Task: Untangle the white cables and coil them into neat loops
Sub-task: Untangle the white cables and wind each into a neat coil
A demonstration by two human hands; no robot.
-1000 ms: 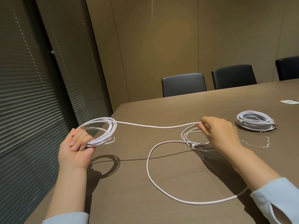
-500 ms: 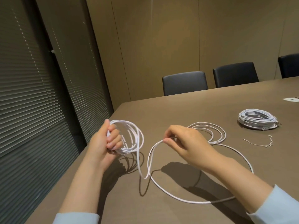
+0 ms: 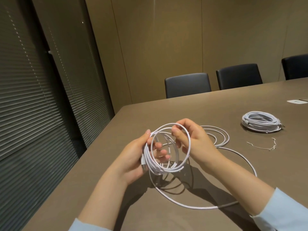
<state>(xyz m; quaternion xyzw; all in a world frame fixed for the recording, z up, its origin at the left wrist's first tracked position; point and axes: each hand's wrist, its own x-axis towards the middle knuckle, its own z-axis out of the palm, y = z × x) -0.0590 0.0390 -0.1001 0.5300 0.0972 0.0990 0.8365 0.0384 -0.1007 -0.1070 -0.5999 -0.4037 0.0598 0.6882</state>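
Note:
My left hand [image 3: 133,157] grips a bundle of white cable loops [image 3: 160,167] held upright above the brown table [image 3: 191,110]. My right hand [image 3: 195,139] pinches the newest loop at its top, right against the bundle. The loose rest of this cable [image 3: 191,205] trails down from the bundle, sweeps in a wide arc across the table under my right forearm and ends in a few flat loops [image 3: 221,139] behind my right hand. A second white cable [image 3: 261,122] lies fully coiled at the right.
A thin twist tie [image 3: 263,146] lies between the coiled cable and the loose loops. A white card [image 3: 296,102] sits at the far right. Three dark chairs [image 3: 187,85] stand along the far edge. Window blinds [image 3: 33,97] fill the left beyond the table's left edge.
My hands came together: the right hand carried the cable leftward to the bundle and laid another loop on it. The left hand moved right with the bundle and turned it upright.

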